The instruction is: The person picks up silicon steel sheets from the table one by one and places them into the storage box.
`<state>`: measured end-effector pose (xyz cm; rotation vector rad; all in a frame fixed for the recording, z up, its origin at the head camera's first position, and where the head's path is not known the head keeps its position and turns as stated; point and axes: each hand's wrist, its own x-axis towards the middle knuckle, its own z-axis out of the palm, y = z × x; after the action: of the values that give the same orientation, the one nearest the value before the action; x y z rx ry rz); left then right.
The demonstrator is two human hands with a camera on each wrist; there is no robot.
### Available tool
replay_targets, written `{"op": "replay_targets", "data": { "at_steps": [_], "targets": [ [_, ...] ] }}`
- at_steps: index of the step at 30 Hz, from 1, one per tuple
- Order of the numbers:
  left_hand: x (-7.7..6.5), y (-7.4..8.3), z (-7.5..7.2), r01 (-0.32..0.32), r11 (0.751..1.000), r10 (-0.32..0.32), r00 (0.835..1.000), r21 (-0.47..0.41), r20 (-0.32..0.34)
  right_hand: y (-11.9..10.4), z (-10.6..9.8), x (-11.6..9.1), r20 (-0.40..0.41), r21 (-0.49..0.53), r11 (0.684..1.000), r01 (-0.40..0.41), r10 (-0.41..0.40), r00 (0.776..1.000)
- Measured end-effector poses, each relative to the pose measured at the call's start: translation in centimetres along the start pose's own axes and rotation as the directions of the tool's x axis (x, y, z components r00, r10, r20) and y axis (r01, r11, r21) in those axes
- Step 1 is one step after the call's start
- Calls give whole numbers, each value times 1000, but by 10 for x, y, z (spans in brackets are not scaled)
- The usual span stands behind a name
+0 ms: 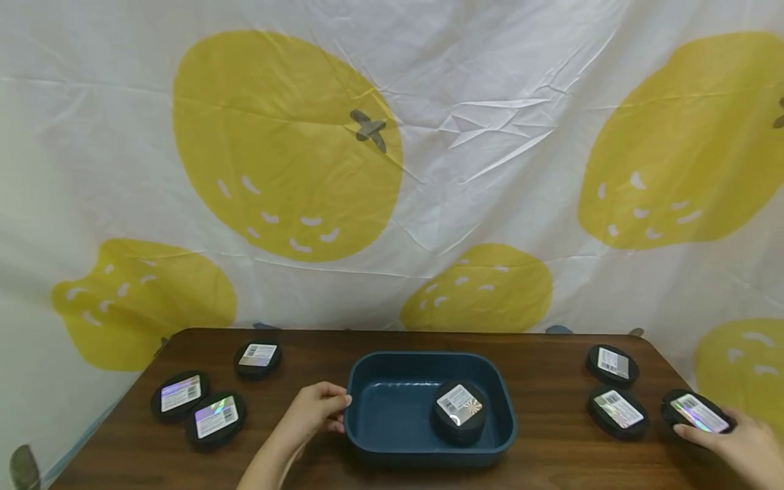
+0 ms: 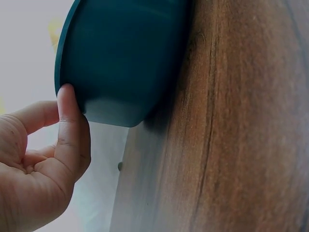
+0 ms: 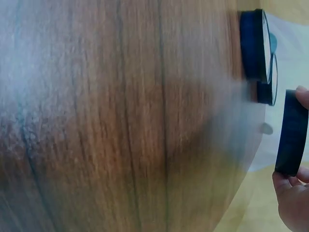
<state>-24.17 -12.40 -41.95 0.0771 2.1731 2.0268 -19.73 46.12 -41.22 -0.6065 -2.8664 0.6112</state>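
Observation:
A blue rectangular basin (image 1: 380, 401) stands mid-table, and a round black container (image 1: 461, 413) with a white label lies in its right half. My left hand (image 1: 315, 412) pinches the basin's left rim; in the left wrist view the thumb and fingers (image 2: 69, 104) are at the edge of its wall. Over at the right edge of the table, my right hand (image 1: 744, 439) grips another round black container (image 1: 698, 411) by its sides, label up. The right wrist view shows this container (image 3: 291, 133) edge-on between thumb and fingers, raised off the wood.
Two more round black containers (image 1: 617, 413) lie just left of my right hand. Three others (image 1: 216, 418) are spread over the left of the brown wooden table (image 1: 551, 449). A white cloth printed with yellow fruit (image 1: 288, 150) hangs behind the table.

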Motion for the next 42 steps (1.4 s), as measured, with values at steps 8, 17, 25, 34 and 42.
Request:
{"op": "replay_targets", "data": {
  "at_steps": [8,17,25,34,42],
  "targets": [
    [0,-2,0,8,1000,-8,1000,4,-4,-9,-1,-3,-38,9,976,216,-215,976],
    [0,-1,1,4,1000,-4,1000,-12,1,-27,-2,-11,-32,20,966,257,-256,966],
    [0,-1,1,4,1000,-4,1000,-18,3,-44,1,-17,-19,20,943,333,-333,943],
    [0,0,0,7,1000,-7,1000,-18,3,-72,1,-23,111,32,948,316,-317,942],
    [0,0,0,8,1000,-8,1000,-11,4,-100,5,-33,67,82,920,384,-389,919]
  ]
}}
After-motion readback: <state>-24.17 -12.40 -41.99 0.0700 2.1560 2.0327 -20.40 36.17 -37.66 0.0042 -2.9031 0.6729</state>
